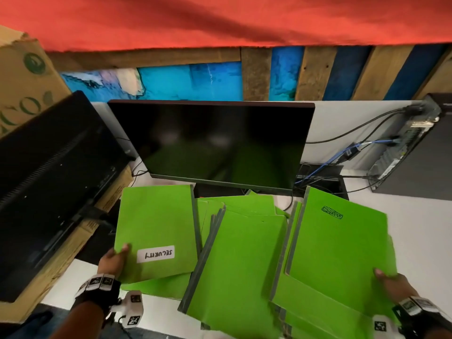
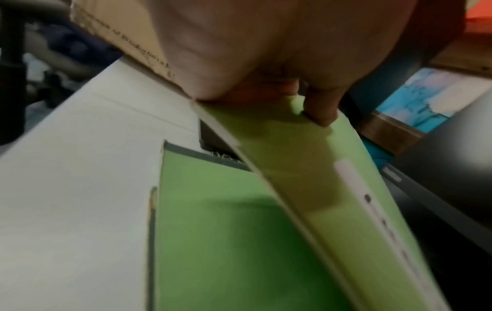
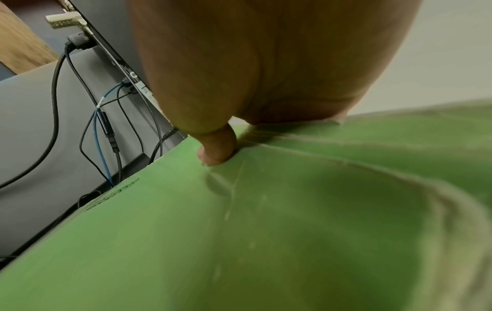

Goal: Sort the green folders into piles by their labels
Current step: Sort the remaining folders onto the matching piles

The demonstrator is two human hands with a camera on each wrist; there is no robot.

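Observation:
My left hand (image 1: 115, 261) pinches the near left corner of a green folder (image 1: 156, 231) with a white label reading SECURITY, lifted above another green folder (image 1: 159, 287) on the white desk. In the left wrist view the thumb (image 2: 322, 107) presses on that lifted folder (image 2: 319, 168). My right hand (image 1: 391, 285) grips the near right edge of a green folder (image 1: 340, 241) with a black scribbled mark, its thumb (image 3: 218, 147) on top. Between them lies a loose heap of green folders (image 1: 234, 260) with grey spines.
A dark monitor (image 1: 215, 143) stands just behind the folders. A second black monitor (image 1: 49, 179) lies on a cardboard box (image 1: 22, 77) at the left. A computer case (image 1: 411, 143) with cables (image 1: 342, 135) sits at the right. White desk (image 1: 420, 228) shows right of the folders.

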